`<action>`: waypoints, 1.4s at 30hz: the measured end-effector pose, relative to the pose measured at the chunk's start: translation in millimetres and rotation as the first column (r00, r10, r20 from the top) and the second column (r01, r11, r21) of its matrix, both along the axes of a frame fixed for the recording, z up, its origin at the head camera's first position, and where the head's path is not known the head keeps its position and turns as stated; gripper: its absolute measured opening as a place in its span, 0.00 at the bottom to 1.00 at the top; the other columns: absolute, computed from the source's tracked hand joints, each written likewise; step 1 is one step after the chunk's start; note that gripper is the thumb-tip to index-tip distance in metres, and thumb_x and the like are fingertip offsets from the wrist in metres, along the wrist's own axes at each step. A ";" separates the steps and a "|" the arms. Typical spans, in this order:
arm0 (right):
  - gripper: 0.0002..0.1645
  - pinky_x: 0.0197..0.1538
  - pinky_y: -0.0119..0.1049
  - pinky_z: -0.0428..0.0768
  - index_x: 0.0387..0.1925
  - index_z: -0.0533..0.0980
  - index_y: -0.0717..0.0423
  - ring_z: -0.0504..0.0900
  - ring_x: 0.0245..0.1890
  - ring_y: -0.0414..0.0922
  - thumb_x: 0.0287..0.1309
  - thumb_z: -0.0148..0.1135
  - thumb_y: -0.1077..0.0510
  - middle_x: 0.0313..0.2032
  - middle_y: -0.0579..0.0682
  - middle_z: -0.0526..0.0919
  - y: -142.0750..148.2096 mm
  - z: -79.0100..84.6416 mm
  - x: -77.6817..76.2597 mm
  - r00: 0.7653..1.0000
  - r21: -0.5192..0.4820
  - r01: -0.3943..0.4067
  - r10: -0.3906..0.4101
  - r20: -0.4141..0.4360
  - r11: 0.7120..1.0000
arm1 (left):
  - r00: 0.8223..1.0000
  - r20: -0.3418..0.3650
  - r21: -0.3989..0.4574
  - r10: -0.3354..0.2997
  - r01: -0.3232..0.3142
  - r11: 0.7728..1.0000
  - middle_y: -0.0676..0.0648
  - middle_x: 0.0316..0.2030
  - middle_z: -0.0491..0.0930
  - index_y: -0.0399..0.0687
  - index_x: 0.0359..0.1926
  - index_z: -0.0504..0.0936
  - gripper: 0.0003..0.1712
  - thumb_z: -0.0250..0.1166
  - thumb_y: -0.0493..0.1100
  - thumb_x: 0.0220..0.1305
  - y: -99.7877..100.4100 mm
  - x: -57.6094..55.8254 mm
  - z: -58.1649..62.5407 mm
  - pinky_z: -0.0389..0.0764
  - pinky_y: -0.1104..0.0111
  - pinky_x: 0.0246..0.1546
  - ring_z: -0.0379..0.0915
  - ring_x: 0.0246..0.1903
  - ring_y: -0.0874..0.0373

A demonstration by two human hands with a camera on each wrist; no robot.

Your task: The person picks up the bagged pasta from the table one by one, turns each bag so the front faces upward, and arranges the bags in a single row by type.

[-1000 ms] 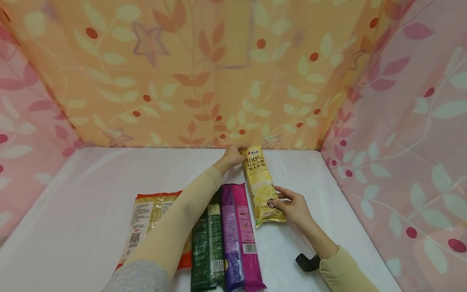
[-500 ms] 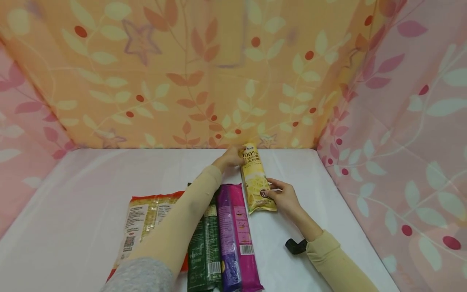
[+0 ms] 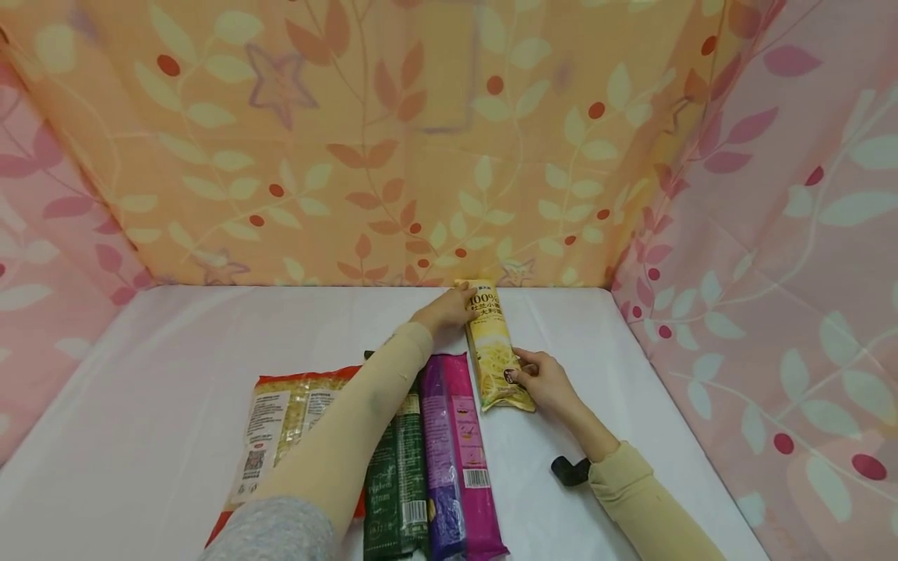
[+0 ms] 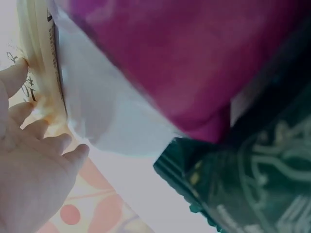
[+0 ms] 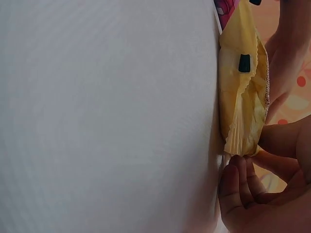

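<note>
Across the white table [image 3: 161, 405], the left arm [image 3: 358, 421] slants from the near left over the red pack [image 3: 270, 436] and green pack [image 3: 396, 475]; the right arm [image 3: 648, 499] enters from the near right. The yellow pack [image 3: 493, 351] is at the far side, right of the purple pack [image 3: 456, 460]. The left hand [image 3: 447, 308] touches its far end, though I cannot tell whether it grips. The right hand [image 3: 550, 386] pinches its near end, thumb on the face. Since a second ago that end has shifted left and farther off, and the left fingers cover more lettering.
</note>
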State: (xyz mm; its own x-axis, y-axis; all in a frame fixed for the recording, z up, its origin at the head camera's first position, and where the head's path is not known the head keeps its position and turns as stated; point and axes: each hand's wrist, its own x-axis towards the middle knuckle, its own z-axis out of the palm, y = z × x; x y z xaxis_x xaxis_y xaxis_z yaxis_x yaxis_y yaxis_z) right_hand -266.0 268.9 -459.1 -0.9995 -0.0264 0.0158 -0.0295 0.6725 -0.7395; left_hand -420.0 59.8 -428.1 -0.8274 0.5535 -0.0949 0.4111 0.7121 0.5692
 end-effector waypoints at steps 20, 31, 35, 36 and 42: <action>0.26 0.53 0.33 0.81 0.67 0.78 0.58 0.82 0.54 0.51 0.69 0.66 0.62 0.58 0.57 0.83 -7.9 20.2 61.0 0.997 -0.117 0.029 -0.037 -0.069 0.993 | 0.989 -0.123 0.095 -0.083 0.095 0.991 0.36 0.67 0.76 0.37 0.74 0.69 0.30 0.61 0.40 0.76 -30.8 59.2 35.3 0.76 0.54 0.64 0.79 0.58 0.44; 0.34 0.40 0.34 0.84 0.70 0.72 0.62 0.86 0.41 0.46 0.65 0.70 0.60 0.59 0.60 0.81 -25.6 18.0 121.3 0.983 -0.268 -0.078 0.118 0.139 0.960 | 0.982 -0.066 0.005 -0.176 0.177 0.984 0.37 0.57 0.82 0.38 0.68 0.78 0.24 0.65 0.37 0.73 -77.4 92.4 26.2 0.83 0.61 0.50 0.83 0.51 0.47; 0.38 0.36 0.37 0.85 0.71 0.68 0.66 0.85 0.36 0.46 0.64 0.71 0.59 0.61 0.65 0.78 -30.8 15.8 134.9 0.962 -0.287 -0.156 0.211 0.172 0.945 | 0.977 -0.087 -0.048 -0.197 0.194 0.980 0.37 0.56 0.82 0.35 0.65 0.80 0.24 0.68 0.36 0.70 -84.3 98.1 17.6 0.82 0.60 0.50 0.82 0.46 0.50; 0.39 0.35 0.38 0.86 0.71 0.67 0.68 0.85 0.36 0.46 0.65 0.71 0.59 0.61 0.66 0.77 -32.0 15.2 137.5 0.956 -0.295 -0.173 0.232 0.180 0.940 | 0.976 -0.093 -0.058 -0.197 0.192 0.980 0.38 0.56 0.82 0.35 0.64 0.80 0.24 0.69 0.36 0.69 -85.1 98.9 15.7 0.82 0.60 0.50 0.82 0.44 0.51; 0.42 0.33 0.41 0.87 0.72 0.65 0.73 0.85 0.35 0.46 0.63 0.71 0.60 0.57 0.64 0.78 -40.1 11.7 144.3 0.922 -0.333 -0.243 0.324 0.213 0.911 | 0.978 -0.113 -0.081 -0.177 0.168 0.982 0.39 0.55 0.84 0.36 0.62 0.82 0.25 0.73 0.37 0.65 -85.9 100.6 9.6 0.82 0.61 0.49 0.82 0.43 0.53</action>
State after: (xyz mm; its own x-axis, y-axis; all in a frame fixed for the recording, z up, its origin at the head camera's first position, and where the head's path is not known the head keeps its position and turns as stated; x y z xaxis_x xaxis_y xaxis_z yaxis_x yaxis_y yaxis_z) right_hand -121.7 228.8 -447.4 -0.9198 -0.3434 -0.1900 0.0332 0.4141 -0.9096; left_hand -319.4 -26.1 -418.4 -0.7278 0.6844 -0.0448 0.5932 0.6609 0.4597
